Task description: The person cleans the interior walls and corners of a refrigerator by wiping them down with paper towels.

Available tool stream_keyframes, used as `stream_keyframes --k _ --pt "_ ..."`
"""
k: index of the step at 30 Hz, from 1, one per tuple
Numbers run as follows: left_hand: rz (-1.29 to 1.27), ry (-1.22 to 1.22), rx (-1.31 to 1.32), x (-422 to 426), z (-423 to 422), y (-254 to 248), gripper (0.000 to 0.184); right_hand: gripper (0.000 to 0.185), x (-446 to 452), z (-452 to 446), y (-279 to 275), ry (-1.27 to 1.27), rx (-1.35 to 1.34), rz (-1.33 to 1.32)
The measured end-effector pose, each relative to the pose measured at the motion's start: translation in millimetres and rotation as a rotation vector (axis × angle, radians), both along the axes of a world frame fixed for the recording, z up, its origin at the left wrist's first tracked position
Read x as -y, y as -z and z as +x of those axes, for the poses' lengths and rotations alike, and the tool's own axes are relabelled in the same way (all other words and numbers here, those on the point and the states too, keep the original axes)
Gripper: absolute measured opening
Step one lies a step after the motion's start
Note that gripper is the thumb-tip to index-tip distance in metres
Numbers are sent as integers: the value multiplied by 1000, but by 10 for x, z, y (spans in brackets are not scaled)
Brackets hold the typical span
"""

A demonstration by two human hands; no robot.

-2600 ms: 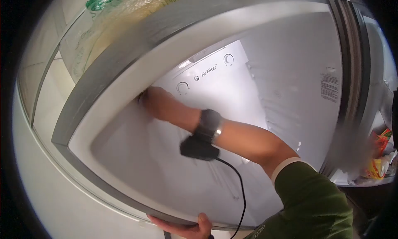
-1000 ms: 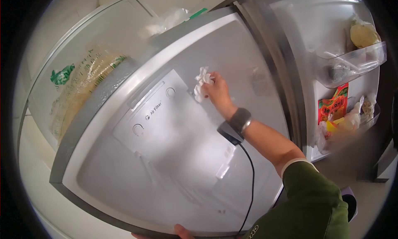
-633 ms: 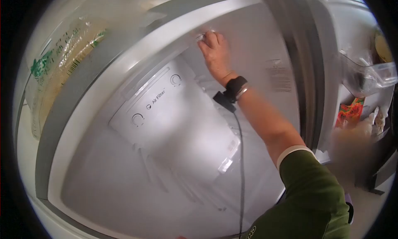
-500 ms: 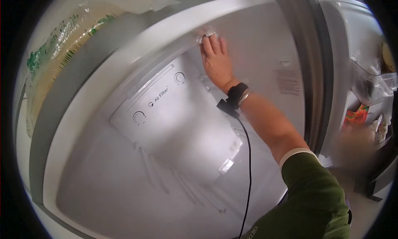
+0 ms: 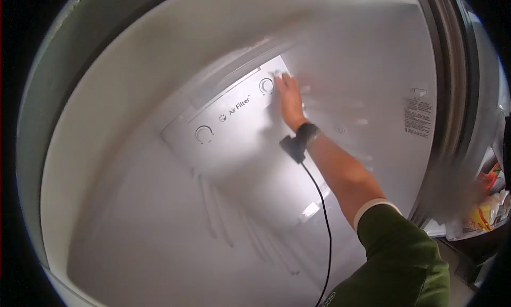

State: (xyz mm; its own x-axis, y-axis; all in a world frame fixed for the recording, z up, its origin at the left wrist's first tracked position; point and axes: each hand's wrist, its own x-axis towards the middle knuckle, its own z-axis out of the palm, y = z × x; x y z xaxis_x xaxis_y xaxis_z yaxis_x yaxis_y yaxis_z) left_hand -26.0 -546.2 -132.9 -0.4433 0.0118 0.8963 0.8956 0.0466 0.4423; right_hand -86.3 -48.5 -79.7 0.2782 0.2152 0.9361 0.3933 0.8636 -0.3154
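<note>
My right hand (image 5: 289,101) reaches into a refrigerator and presses against the upper corner of its white back panel (image 5: 250,158). Its fingers are closed on a small crumpled white cloth (image 5: 277,73), mostly hidden under the fingertips. Right beside the fingers is a round dial (image 5: 266,85), with a second dial (image 5: 204,134) farther left. "Air Filter" is printed between the two dials. On my right wrist sits a dark band with a black device (image 5: 293,147), from which a black cable (image 5: 326,222) hangs down. My left hand is out of view.
Shelf ridges (image 5: 255,232) run along the inner wall at lower left. A printed label (image 5: 417,117) is on the right side wall. At the right edge, the door holds colourful packets (image 5: 484,214). A grey door seal (image 5: 452,73) lines the opening.
My right hand has moved down from the upper inner wall to the panel corner beside the dial, still gripping the white cloth. The view has shifted, and the bag at upper left is gone from sight.
</note>
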Motion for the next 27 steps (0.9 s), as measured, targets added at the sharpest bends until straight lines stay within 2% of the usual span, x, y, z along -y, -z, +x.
stream_keyframes --k 1,2,5,6,7,8,9,12,13,15,16,17,19,20,22,24,25,27 --pt "11 18 -19 -29 -2 -30 109 37 113 -111 127 -42 -79 84" --pt "20 36 -37 -38 -2 -43 109 39 318 -236 168 -115 -143 -36" --pt "34 26 8 -25 3 -4 110 48 798 -650 311 -287 -235 -90" --pt "37 30 1 -21 -23 15 110 45 911 -798 330 -158 -147 24" --pt "37 33 -4 -9 -47 43 110 41 1111 -842 281 -231 -95 70" --pt "33 37 -7 13 -53 61 111 36 1400 -843 195 -749 -60 -305" --pt "36 31 8 18 -42 78 111 29 1570 -888 259 -574 121 63" --pt "17 1 34 35 -4 114 110 28 1837 -1194 396 -795 422 224" --pt "-12 -22 26 55 -13 107 110 27 1939 -989 267 -893 387 -29" --pt "-47 -55 7 85 -37 100 111 27 1520 -1101 342 -452 258 336" --pt "-57 -62 -1 94 -46 106 111 27 1435 -1019 293 -592 88 96" --pt "-68 -65 -8 98 -49 114 111 27 1353 -836 154 -604 34 -37" --pt "-60 -61 0 87 -37 108 111 29 1011 -730 -39 -276 -99 30" --pt "-54 -58 6 75 -26 101 111 30 966 -627 -165 -143 -31 59" --pt "-54 -40 25 74 -7 88 112 33 967 -741 -263 -88 21 113" --pt "-51 -16 42 62 9 78 112 36 1059 -1142 -85 -244 114 180" --pt "-49 -2 49 52 14 74 112 34 1413 -1011 -77 -453 150 117" --pt "-39 18 60 42 20 72 112 33 1440 -958 178 -354 239 186"
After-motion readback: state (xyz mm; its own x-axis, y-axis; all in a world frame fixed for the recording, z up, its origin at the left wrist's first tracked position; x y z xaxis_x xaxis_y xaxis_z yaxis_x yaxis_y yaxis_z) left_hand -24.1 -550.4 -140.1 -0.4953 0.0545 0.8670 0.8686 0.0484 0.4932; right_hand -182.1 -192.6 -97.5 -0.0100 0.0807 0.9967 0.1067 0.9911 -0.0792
